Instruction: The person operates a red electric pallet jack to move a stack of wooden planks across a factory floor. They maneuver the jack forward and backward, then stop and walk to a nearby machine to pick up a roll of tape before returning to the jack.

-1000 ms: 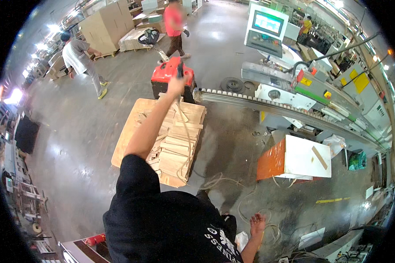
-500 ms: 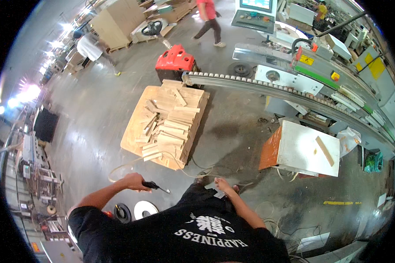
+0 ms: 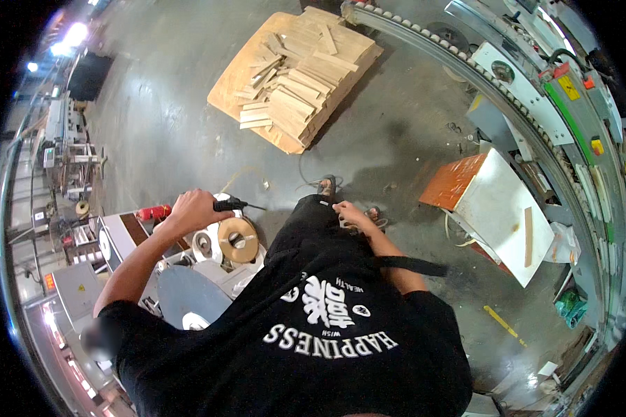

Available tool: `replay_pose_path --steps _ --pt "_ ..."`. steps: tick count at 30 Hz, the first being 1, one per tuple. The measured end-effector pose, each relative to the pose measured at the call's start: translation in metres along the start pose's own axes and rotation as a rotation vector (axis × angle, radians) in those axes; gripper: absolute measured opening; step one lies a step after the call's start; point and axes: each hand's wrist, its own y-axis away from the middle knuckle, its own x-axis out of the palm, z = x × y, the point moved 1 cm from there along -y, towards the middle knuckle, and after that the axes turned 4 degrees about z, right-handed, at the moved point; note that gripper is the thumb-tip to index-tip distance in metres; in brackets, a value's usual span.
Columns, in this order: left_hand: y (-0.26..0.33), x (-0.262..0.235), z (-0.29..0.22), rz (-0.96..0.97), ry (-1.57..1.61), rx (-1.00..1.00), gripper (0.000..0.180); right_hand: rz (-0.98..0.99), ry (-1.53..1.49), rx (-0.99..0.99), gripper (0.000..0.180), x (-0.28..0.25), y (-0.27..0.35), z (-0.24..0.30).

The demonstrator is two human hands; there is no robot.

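Note:
My left hand (image 3: 196,210) is closed around a black air blow gun (image 3: 231,205). Its thin nozzle points to the right, and a pale hose (image 3: 238,175) shows just beyond it. In front of my black trousers (image 3: 300,226), my right hand (image 3: 351,214) is held low with its fingers curled in. Whatever those fingers grip, if anything, is too small to make out. Below my left hand stands a machine with a round tan reel (image 3: 238,240).
Ahead, a wooden board (image 3: 229,80) carries a stack of wood strips (image 3: 295,90). A roller conveyor (image 3: 424,35) curves along the right. Nearer stands a white-topped cabinet (image 3: 501,215) with one strip on it. A red cylinder (image 3: 153,213) is at the left.
The view has tipped downward and turned, so the stack sits higher and the reel machine shows at left. My left hand still grips the blow gun; my right hand stays near my trousers.

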Motion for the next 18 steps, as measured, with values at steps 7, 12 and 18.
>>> replay_pose_path --steps 7,12,18 --pt "-0.119 0.121 0.048 -0.169 0.097 -0.009 0.057 -0.085 -0.235 -0.112 0.048 -0.033 -0.047 -0.065" --pt "-0.197 0.193 0.050 -0.249 0.323 -0.182 0.049 -0.327 -0.542 -0.187 0.037 -0.049 -0.034 -0.097" --pt "-0.249 0.243 0.067 -0.354 0.514 -0.385 0.049 -0.655 -0.443 -0.076 0.030 -0.057 0.004 -0.166"
